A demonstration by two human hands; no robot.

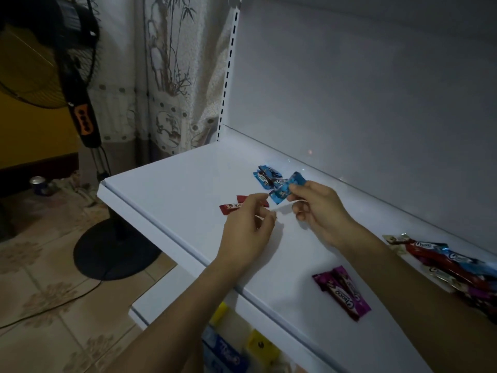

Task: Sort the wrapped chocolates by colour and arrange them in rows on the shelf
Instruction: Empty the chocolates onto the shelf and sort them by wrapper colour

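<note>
Two red foil-wrapped chocolate bars (231,207) lie together on the white metal shelf (166,195), partly under the left hand (247,227), whose fingers are loosely curled and grip nothing. Behind them a small blue-wrapped group (265,177) is begun, and the right hand (320,211) pinches another blue-wrapped chocolate (286,189) just beside it. Two purple-wrapped bars (341,292) sit paired. The mixed heap of wrapped chocolates (451,262) at far right is unsorted — most of the work looks left.

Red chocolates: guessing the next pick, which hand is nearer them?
Left. The left hand partly covers the red chocolates; the right hand is farther right, pinching a blue chocolate.
</note>
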